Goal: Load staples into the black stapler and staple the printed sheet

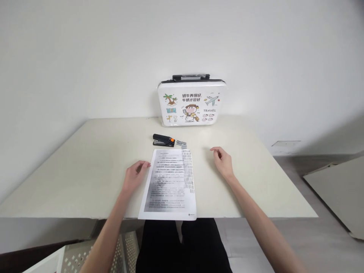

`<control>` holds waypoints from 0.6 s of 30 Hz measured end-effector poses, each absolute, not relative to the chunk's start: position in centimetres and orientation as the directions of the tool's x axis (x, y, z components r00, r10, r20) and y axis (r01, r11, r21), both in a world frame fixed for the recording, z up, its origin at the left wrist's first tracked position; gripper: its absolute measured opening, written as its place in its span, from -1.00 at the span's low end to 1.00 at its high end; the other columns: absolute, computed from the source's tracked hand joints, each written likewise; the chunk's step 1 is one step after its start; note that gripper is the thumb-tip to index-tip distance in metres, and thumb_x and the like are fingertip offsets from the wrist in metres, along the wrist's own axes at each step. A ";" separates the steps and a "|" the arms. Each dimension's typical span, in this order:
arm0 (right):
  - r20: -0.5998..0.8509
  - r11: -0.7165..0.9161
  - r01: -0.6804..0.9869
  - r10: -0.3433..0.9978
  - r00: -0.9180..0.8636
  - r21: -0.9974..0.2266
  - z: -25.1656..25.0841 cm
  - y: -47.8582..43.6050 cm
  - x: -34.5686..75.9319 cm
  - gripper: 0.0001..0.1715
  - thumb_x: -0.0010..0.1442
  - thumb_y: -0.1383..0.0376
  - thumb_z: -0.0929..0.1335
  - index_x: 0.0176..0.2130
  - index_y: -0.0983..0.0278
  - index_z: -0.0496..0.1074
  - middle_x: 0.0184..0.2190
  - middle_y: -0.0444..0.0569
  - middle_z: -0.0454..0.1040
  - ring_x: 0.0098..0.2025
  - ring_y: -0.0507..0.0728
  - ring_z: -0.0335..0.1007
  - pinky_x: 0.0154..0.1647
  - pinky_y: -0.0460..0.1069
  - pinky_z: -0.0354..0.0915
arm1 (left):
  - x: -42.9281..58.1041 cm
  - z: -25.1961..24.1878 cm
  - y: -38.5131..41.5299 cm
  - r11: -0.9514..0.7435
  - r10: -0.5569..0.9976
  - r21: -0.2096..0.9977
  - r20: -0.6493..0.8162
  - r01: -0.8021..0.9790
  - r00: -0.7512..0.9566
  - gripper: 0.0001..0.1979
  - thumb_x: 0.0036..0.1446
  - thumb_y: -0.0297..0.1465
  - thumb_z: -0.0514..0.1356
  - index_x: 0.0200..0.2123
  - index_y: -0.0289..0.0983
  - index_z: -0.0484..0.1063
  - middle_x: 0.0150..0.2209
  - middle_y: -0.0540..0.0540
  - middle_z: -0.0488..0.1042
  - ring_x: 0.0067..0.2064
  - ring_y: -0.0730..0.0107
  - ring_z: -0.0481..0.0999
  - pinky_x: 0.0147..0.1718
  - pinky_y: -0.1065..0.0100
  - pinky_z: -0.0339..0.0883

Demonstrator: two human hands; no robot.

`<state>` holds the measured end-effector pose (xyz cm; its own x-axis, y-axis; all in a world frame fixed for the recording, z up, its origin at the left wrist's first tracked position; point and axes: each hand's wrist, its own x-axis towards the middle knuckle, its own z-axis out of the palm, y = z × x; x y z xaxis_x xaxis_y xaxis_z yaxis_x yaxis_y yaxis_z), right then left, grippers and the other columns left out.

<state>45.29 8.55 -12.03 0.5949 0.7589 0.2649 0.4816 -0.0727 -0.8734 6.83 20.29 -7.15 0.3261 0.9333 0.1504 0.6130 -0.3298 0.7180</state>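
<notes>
Printed sheets of paper (167, 185) lie on the table, their lower edge reaching the table's near edge. Beside their left edge rests my left hand (135, 175), fingers loosely curled with a gap at the thumb and nothing held. Its fingertips are at the paper's edge; whether they touch it I cannot tell. My right hand (222, 161) rests on the tabletop to the right of the paper, loosely bent and holding nothing. Just beyond the paper's top edge is a black stapler (163, 140) with an orange part. Several grey strips of staples (181, 144) lie at its right.
A white cartoon-printed case (193, 104) with a black handle stands at the back of the pale table (85, 163), near the wall. Below the table, a perforated light-coloured piece (76, 258) is at the lower left. A white cabinet-like object (338, 193) stands on the right.
</notes>
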 end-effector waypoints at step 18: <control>0.330 -0.034 0.565 0.782 0.528 -0.824 -11.6 8.1 44.5 -0.70 0.15 0.26 0.26 -0.40 0.23 0.57 -0.65 -0.25 0.07 -0.56 0.05 0.01 -0.42 -0.03 0.06 | 7.1 -7.3 19.6 -0.408 0.912 0.619 0.243 0.672 0.329 -0.66 0.36 -0.14 0.12 -0.24 -0.20 0.60 -0.20 -0.06 0.69 -0.15 0.24 0.62 -0.30 0.38 0.38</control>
